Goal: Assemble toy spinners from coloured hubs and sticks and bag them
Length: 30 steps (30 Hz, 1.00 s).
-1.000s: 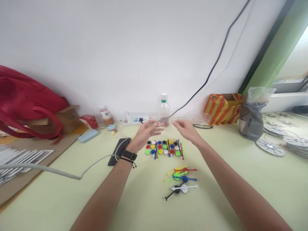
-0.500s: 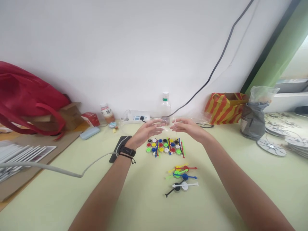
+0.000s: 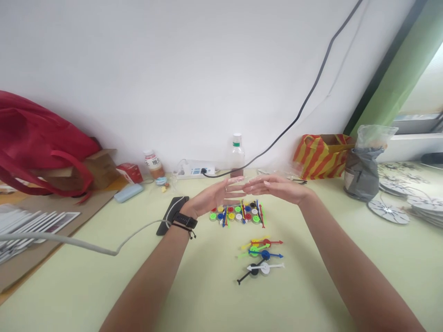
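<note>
Spinners (image 3: 266,268) of coloured plastic, six round discs each with a long arrow set across it, are laid nearest on the pale green desk (image 3: 214,286), overlapping in part: black and white closest, then blue and green, then red and yellow. Farther to the left, a flat black rectangular slab (image 3: 164,226) is crossed by a thick light-grey cable (image 3: 116,253). The slab is partly covered in view by the wrist of the left hand (image 3: 212,197), on which a black watch (image 3: 187,221) is worn.

Beyond the spinners, small round discs (image 3: 238,210) in red, yellow, blue, green, white and black are set out in rows, with bundles of thin coloured plastic arrows (image 3: 225,216) laid between and beside them. The far row is partly hidden by the left hand, whose fingers are stretched out and slightly parted. The fingers of the right hand (image 3: 282,190) are held nearly straight and close together, and the fingertips of both are overlapped in view. Whether they are touched together, or anything clear is held there, cannot be told.

Farther back, a clear plastic bottle (image 3: 236,152) with a white cap is stood upright near a white power strip (image 3: 188,169).
</note>
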Tool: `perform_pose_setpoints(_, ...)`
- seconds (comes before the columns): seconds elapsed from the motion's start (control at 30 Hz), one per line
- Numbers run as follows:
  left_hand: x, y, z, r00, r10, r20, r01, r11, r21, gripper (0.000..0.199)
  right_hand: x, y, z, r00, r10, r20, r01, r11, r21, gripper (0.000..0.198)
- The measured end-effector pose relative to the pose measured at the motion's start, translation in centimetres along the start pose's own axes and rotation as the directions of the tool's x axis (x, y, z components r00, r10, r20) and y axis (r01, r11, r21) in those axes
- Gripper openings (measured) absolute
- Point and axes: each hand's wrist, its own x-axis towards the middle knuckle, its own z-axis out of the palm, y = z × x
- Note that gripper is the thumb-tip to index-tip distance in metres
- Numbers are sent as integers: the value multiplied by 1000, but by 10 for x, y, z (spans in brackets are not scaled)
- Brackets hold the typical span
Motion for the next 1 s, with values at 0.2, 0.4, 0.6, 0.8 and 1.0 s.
perform_pose_setpoints(0.2, -2, 3, 4, 992, -1, 126, 6, 999, -40, 61, 8, 3, 12, 967, -29, 254, -2, 993, 119, 71)
perform_pose_setpoints(0.4, -2, 3, 11, 971, 2, 240, 30, 992, -126, 68, 15, 3, 25, 920, -54, 389, -22, 982, 189, 79)
perform_pose_setpoints(0.6, -6, 7, 14, 978, -25, 208, 45, 995, -89, 77, 16, 5, 31, 888, -131, 441, 39, 976, 212, 79)
perform_pose_setpoints(0.8, 0, 16, 7, 989, 136, -58, -131, 988, 78, 78, 10, 1, 24, 924, -61, 377, -10, 983, 184, 104)
perform_pose_setpoints(1.0, -1, 20, 5, 725, 626, -285, -157, 554, 818, 65, 12, 7, 11, 995, 3, 104, -35, 949, 313, 73)
